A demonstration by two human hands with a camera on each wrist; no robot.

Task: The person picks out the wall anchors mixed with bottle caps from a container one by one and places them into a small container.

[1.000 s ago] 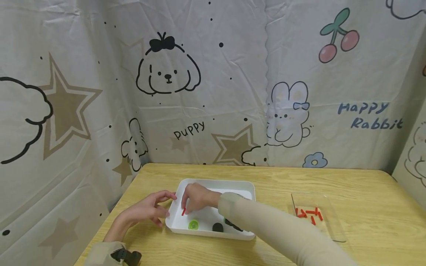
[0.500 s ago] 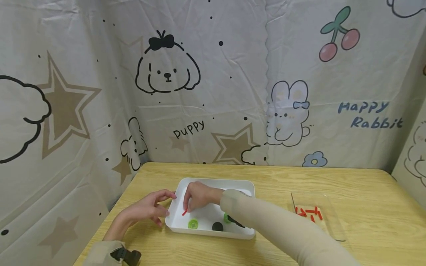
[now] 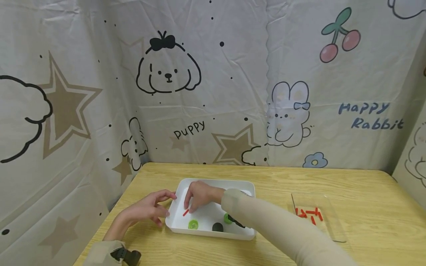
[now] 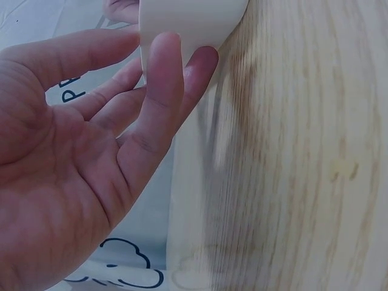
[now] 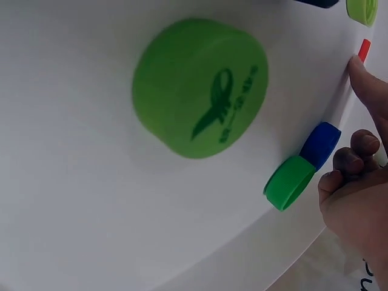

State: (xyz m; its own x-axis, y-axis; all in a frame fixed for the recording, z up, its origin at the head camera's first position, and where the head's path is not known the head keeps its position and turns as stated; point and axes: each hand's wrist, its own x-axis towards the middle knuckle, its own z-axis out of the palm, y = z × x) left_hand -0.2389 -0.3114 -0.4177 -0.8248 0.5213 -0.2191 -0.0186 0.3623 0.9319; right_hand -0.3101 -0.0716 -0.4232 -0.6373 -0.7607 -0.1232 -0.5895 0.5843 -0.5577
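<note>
A shallow white tray (image 3: 199, 232) stands on the wooden table. Inside it my right hand (image 3: 200, 195) reaches to the left part, with thumb and forefinger slightly apart at the upper end of a short red stick (image 3: 185, 212). In the right wrist view the thumb tip lies against the red stick (image 5: 364, 48), while the other fingers curl below. My left hand (image 3: 148, 208) is spread at the tray's left end, fingertips touching its outer wall (image 4: 191, 24). Near the stick lies a light green bottle cap (image 3: 193, 224); a dark round cap (image 3: 217, 227) sits farther right.
Green caps (image 5: 200, 88) and a blue cap (image 5: 320, 145) also lie in the tray, partly hidden by the right arm in the head view. To the right, a clear box (image 3: 337, 231) holds several red sticks (image 3: 311, 212). A printed curtain (image 3: 233, 92) hangs behind the table.
The red stick has gone from steeply tilted to lying lower in the tray. My right thumb and forefinger have parted a little around its end. The left hand stays in place.
</note>
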